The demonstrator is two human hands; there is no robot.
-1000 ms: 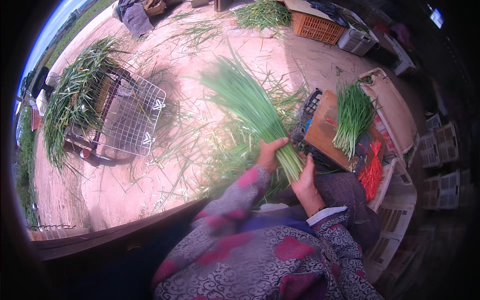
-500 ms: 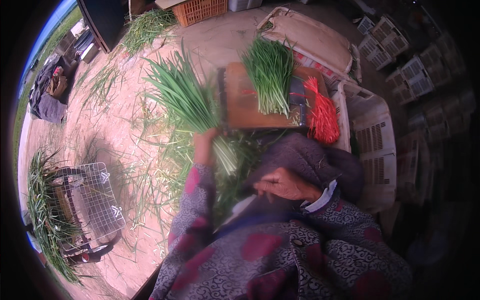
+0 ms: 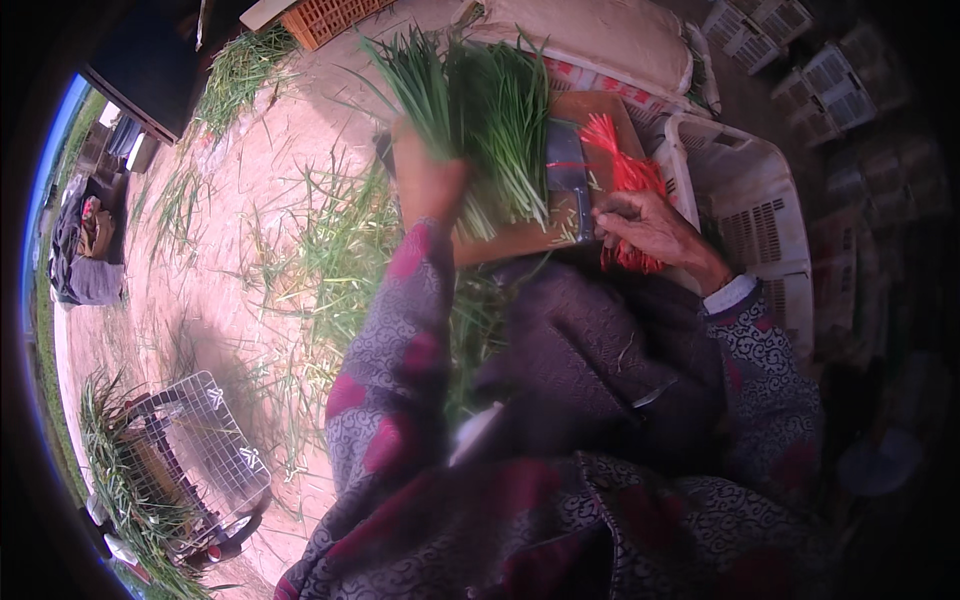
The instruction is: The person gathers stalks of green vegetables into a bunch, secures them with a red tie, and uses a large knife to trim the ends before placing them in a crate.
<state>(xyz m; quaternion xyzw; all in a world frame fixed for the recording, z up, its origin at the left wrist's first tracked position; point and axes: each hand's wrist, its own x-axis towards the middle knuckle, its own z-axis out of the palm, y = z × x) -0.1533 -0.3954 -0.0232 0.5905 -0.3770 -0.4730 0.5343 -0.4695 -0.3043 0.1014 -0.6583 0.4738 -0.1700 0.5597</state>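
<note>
My left hand, blurred by motion, is wrapped round a bunch of green chives low on its pale stems, over the left part of a brown board. Right beside it a second chive bunch lies on the board, leaves pointing away from me. A knife with a broad dark blade rests to the right of that bunch, among cut stem ends. Over the red ties at the board's right edge is my right hand, fingers curled and pressed together; what they pinch is hidden.
White plastic crates stand at the right, with a pale covered bundle behind the board. Loose chive leaves litter the ground at left. A wire rack with chives sits lower left; an orange crate stands far back.
My left hand has carried its chive bunch from left of the board onto it, beside the other bunch. My right hand has moved from my lap to the red ties. The view has shifted.
</note>
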